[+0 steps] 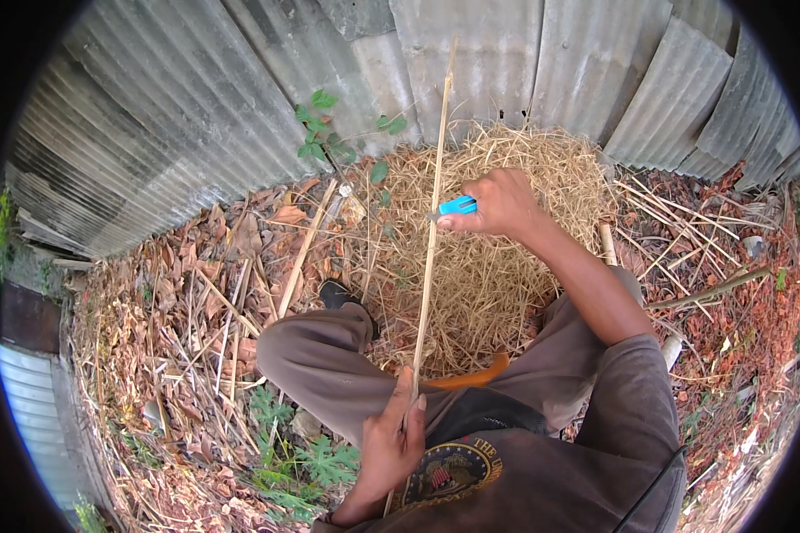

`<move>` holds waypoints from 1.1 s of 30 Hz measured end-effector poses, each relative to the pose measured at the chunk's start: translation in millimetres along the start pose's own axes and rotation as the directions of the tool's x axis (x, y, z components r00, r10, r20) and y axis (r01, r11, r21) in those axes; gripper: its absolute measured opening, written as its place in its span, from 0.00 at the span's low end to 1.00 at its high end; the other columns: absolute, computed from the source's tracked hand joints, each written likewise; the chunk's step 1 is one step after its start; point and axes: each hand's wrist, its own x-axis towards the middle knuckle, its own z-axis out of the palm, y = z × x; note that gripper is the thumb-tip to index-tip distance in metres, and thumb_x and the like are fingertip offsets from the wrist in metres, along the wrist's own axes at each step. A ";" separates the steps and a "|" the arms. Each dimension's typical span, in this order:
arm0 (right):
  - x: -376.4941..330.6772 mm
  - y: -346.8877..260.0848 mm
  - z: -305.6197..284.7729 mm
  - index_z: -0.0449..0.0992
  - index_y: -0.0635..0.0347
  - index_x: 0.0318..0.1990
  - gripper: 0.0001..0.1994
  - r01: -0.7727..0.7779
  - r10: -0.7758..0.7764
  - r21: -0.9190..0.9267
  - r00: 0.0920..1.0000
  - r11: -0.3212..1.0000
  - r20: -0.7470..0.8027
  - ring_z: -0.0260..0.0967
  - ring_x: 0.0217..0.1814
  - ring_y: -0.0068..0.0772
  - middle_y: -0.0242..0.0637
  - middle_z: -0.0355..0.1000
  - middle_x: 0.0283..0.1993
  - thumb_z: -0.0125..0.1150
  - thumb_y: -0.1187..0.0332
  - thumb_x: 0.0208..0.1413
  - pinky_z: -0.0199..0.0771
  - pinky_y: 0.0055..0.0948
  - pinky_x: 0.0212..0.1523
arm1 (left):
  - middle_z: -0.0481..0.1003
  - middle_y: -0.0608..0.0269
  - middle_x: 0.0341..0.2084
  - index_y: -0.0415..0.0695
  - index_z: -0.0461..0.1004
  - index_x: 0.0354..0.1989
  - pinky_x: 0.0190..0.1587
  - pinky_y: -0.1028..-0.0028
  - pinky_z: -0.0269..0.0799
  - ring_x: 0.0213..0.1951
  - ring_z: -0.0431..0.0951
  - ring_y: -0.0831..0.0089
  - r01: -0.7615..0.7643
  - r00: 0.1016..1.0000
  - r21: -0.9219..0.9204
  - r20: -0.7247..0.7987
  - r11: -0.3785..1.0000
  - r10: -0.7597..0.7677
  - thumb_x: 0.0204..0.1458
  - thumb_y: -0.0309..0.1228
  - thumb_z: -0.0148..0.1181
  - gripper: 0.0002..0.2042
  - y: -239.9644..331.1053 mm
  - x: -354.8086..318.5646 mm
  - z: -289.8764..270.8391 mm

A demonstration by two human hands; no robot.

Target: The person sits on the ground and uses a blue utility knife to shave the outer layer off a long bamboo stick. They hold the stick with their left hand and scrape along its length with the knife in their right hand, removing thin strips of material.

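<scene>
A long, thin pale bamboo strip (432,240) rises from my lap toward the metal wall, tilted slightly right at its far end. Low in the view, my left hand (395,437) pinches its near part between thumb and fingers, close to my shirt. My right hand (500,202) is closed round the blue handle of a cutter knife (458,206). Its short blade touches the strip about midway along. Under the strip, a thick heap of pale shavings (484,293) lies between my legs.
A corrugated metal wall (471,67) stands across the far side. Dry leaves and loose sticks (307,249) lie at the left, with green plants (324,462) near my left arm. More thin strips (684,222) are scattered at the right. My bent knees flank the heap.
</scene>
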 end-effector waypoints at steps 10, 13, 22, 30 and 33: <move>3.2 19.5 -17.9 0.73 0.60 0.14 0.43 -0.327 0.326 -0.009 0.937 0.945 0.127 0.68 0.17 0.42 0.39 0.64 0.10 0.37 0.23 0.47 0.68 0.44 0.22 | 0.71 0.48 0.15 0.34 0.67 0.57 0.24 0.71 0.69 0.16 0.75 0.66 0.103 0.989 0.017 0.102 0.995 -0.105 0.53 0.22 0.56 0.21 0.3 -14.7 -8.5; -7.1 -0.8 -17.4 0.74 0.59 0.14 0.43 -0.226 0.222 0.012 0.964 0.974 0.146 0.69 0.18 0.43 0.40 0.64 0.11 0.36 0.24 0.48 0.67 0.44 0.22 | 0.72 0.48 0.16 0.35 0.68 0.57 0.25 0.71 0.69 0.17 0.75 0.68 0.057 0.996 0.019 0.064 0.998 -0.058 0.52 0.22 0.56 0.21 -3.1 -18.8 -9.3; 7.8 121.9 -39.2 0.79 0.60 0.23 0.43 -0.558 0.552 -0.145 0.830 0.817 -0.080 0.75 0.28 0.45 0.45 0.74 0.22 0.38 0.23 0.46 0.72 0.46 0.29 | 0.78 0.48 0.30 0.34 0.65 0.59 0.34 0.79 0.69 0.29 0.71 0.83 0.157 0.937 -0.031 0.321 0.987 -0.139 0.56 0.21 0.53 0.21 3.0 -38.8 -16.6; -18.0 179.8 -40.0 0.79 0.63 0.25 0.44 -0.760 0.748 -0.180 0.648 0.624 -0.145 0.76 0.29 0.45 0.44 0.75 0.23 0.37 0.24 0.48 0.74 0.42 0.32 | 0.68 0.66 0.16 0.41 0.61 0.63 0.23 0.81 0.61 0.17 0.63 0.85 0.378 0.921 -0.328 0.228 0.866 -0.316 0.59 0.23 0.49 0.22 -36.4 -62.6 -34.8; -18.8 109.0 -42.5 0.77 0.61 0.19 0.44 -0.615 0.620 -0.086 0.772 0.784 0.138 0.72 0.22 0.40 0.40 0.70 0.16 0.37 0.23 0.48 0.71 0.41 0.26 | 0.60 0.70 0.11 0.45 0.59 0.65 0.20 0.81 0.55 0.13 0.57 0.83 0.445 0.895 -0.647 0.291 0.619 -0.339 0.62 0.25 0.46 0.22 -43.9 -48.5 -18.8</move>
